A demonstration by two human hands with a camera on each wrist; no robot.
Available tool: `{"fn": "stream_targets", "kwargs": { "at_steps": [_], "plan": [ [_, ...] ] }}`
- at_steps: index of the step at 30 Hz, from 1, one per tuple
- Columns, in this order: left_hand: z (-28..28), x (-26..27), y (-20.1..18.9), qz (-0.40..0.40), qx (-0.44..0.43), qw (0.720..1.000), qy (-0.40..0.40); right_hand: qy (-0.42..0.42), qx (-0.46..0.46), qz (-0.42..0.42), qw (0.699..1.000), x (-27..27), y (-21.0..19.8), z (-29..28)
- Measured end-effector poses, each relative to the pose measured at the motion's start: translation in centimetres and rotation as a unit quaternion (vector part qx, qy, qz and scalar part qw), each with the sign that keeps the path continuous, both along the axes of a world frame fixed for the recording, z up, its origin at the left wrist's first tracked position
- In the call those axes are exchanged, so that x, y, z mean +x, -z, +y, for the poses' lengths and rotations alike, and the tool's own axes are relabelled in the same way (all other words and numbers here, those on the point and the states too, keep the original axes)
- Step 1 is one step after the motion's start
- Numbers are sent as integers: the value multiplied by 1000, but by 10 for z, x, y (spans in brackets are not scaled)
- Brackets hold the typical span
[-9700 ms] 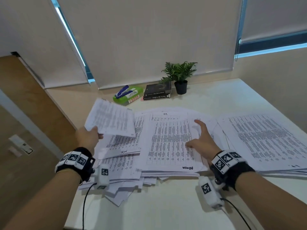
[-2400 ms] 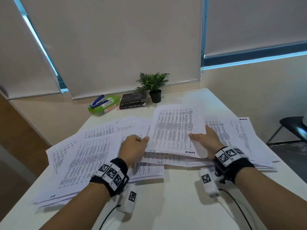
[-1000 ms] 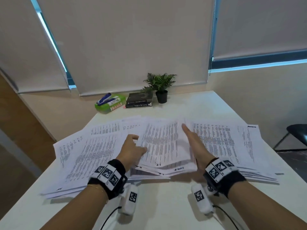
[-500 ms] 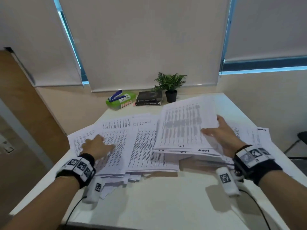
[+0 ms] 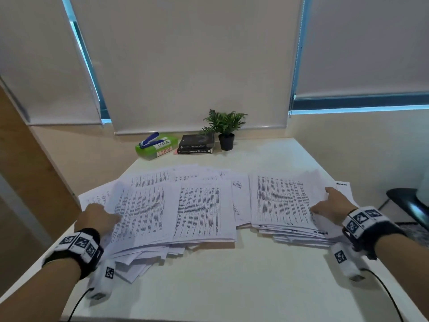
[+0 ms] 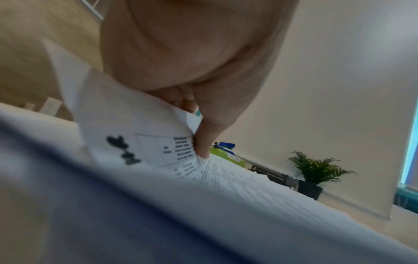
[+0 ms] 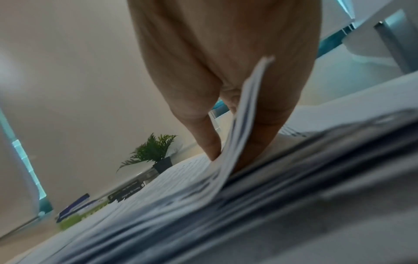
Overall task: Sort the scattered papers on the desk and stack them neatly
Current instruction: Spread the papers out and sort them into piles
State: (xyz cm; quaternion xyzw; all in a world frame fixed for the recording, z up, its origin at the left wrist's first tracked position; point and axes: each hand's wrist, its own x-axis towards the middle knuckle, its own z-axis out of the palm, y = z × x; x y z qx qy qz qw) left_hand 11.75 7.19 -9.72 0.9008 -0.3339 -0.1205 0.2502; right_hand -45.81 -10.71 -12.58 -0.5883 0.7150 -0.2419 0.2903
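Printed white papers cover the white desk [image 5: 232, 287] in three loose groups: a fanned left pile [image 5: 144, 212], a middle pile [image 5: 202, 212] and a right stack [image 5: 283, 203]. My left hand [image 5: 99, 218] pinches the left edge of the left pile's top sheet [image 6: 140, 132], thumb [image 6: 203, 142] on top, and that edge curls up. My right hand [image 5: 325, 205] grips the right edge of a thin bundle [image 7: 239, 125] on top of the right stack, with the thumb [image 7: 212, 148] above it and fingers [image 7: 255, 148] beneath.
At the back of the desk stand a green box with a blue stapler on it [image 5: 155, 147], two dark books [image 5: 196, 145] and a small potted plant [image 5: 226, 133]. A black chair [image 5: 406, 203] is off the right edge. A wooden panel stands to the left.
The right hand has carried the raised bundle to the right and lowered it onto the right stack. The left hand, flat on the left pile before, now pinches and lifts a sheet's edge.
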Motion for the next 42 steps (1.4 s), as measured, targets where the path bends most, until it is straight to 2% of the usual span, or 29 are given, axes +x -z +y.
{"fn": "stream_targets", "kwargs": {
  "at_steps": [3, 6, 8, 10, 12, 14, 16, 18, 20, 21, 22, 23, 25, 27, 29, 31, 36, 40, 42],
  "plan": [
    [-7, -5, -8, -34, -96, 994, 37, 13, 4, 48, 999, 2, -3, -1],
    [-12, -20, -25, -6, -203, 978, 54, 34, 38, 109, 993, 12, -19, 1],
    [-15, -37, -40, 9, -253, 965, 63, 21, 1, 158, 987, 25, -32, 8],
    [-20, -58, -51, 60, -309, 946, 79, -41, -49, 137, 988, 44, -42, 18],
    [-25, -83, -59, 136, -354, 921, 93, -106, -69, 36, 991, 66, -48, 28],
    [-31, -103, -59, 206, -367, 900, 112, -148, -46, -114, 981, 94, -56, 47],
    [-33, -122, -57, 260, -352, 891, 122, -169, 9, -268, 948, 121, -60, 64],
    [-33, -143, -52, 306, -341, 880, 129, -179, 62, -394, 899, 142, -60, 73],
    [-32, -163, -43, 345, -327, 868, 142, -205, 86, -459, 860, 158, -52, 75],
    [-32, -169, -36, 361, -317, 865, 146, -215, 81, -464, 856, 163, -47, 76],
    [-32, -173, -30, 363, -303, 868, 150, -217, 61, -442, 868, 167, -41, 75],
    [-32, -173, -25, 335, -283, 886, 152, -207, 34, -407, 889, 169, -36, 73],
    [-32, -163, -22, 204, -202, 945, 160, -163, -14, -352, 922, 167, -23, 61],
    [-33, -144, -19, 82, -79, 980, 162, -115, -17, -330, 937, 160, -11, 50],
    [-34, -127, -15, 35, 16, 987, 159, -100, 10, -283, 954, 151, 2, 40],
    [-36, -119, -8, 50, 58, 985, 157, -117, 32, -262, 957, 145, 13, 32],
    [-43, -117, 12, 116, -21, 982, 145, -130, 44, -281, 950, 142, 6, 43],
    [-52, -110, 4, 67, -74, 987, 127, -145, 53, -261, 953, 143, 4, 42],
    [-52, -107, -12, 55, -140, 984, 98, -156, 52, -241, 956, 145, 5, 45]
  ]
}}
